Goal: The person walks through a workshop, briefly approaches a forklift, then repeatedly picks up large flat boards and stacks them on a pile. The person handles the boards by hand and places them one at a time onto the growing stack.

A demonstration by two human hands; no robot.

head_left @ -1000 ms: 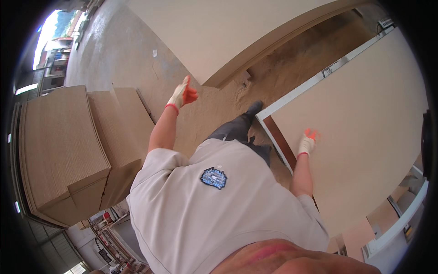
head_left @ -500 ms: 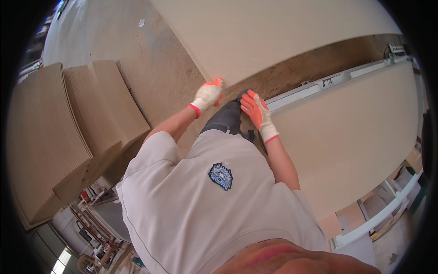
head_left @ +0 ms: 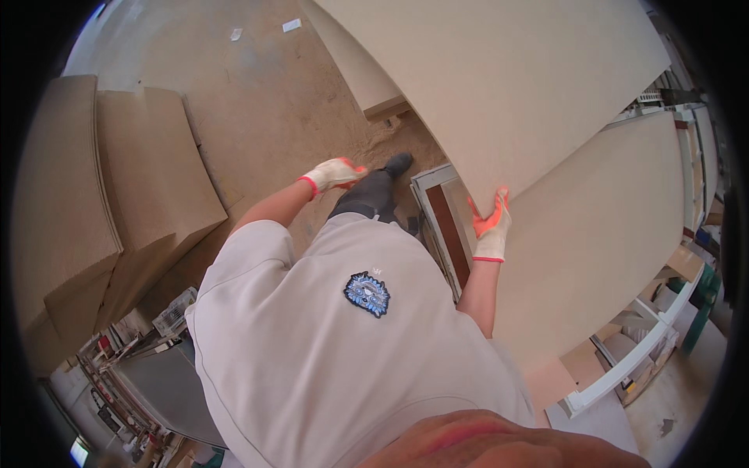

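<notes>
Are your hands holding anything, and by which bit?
The right hand holds the big slanting board by the corner nearest the body. The left hand holds nothing that I can see.

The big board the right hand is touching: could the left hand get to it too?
Probably yes. The left hand looks empty, and nothing seems to block its way to the near edge of the board, though it may have to pass over the shoe.

Large flat beige board (head_left: 507, 86), corner overlapping similar board (head_left: 593, 226).
</notes>
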